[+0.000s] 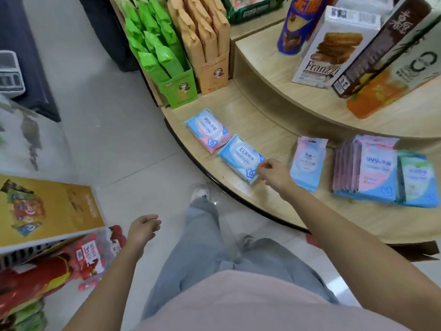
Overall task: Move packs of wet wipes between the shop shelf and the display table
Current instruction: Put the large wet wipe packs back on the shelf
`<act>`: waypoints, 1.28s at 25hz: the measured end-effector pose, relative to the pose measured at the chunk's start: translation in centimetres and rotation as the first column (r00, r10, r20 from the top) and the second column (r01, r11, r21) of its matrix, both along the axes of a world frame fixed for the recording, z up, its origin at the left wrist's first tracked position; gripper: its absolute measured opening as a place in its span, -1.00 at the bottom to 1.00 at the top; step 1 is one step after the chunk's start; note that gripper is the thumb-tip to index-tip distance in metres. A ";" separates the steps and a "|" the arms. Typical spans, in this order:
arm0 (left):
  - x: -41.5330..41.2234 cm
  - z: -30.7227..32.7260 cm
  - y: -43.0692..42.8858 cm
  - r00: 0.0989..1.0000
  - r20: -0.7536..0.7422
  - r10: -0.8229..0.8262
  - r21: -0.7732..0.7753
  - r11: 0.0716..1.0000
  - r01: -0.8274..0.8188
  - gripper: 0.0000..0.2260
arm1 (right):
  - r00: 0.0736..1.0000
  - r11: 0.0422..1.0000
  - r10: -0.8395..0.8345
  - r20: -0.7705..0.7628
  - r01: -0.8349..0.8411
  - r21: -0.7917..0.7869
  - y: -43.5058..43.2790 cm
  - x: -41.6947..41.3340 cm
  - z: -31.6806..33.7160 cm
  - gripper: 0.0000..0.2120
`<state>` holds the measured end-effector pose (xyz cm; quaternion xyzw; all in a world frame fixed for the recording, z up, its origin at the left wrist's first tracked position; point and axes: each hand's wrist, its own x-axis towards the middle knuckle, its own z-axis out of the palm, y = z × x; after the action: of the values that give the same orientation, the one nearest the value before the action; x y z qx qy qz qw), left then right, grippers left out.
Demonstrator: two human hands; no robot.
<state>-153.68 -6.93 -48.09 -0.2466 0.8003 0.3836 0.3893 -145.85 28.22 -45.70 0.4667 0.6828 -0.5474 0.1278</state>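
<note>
Wipes in the blue EDI pack (241, 158) lie flat near the rim of the display table (269, 137), on its lower tier, just beside a pink-and-blue pack (207, 131). The right hand (272, 174) meets the EDI pack's near corner with curled fingers, apparently pinching the edge, though blur obscures the contact. The left hand (143, 226) hangs loosely curled, holding nothing.
</note>
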 end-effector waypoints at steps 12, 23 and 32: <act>-25.4 0.6 23.2 0.659 -0.165 -0.734 0.000 0.668 0.744 -0.34 | 0.739 0.693 -0.652 0.167 0.671 -0.264 -2.4 -5.3 -3.2 -0.64; -21.6 -3.1 23.5 0.638 -0.071 -0.767 -0.081 0.642 0.763 -0.07 | 0.663 0.618 -0.741 0.105 0.734 -0.282 -2.1 -6.2 -5.6 -0.19; -19.0 2.0 22.3 0.708 -0.285 -0.646 0.030 0.732 0.681 -0.24 | 0.641 0.617 -0.763 -0.087 0.679 -0.398 -1.0 -2.2 -0.1 -0.55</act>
<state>-172.65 15.38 -46.11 0.1360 0.8510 0.2983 0.4103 -148.05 27.27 -45.79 0.6023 0.3436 -0.7112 -0.1155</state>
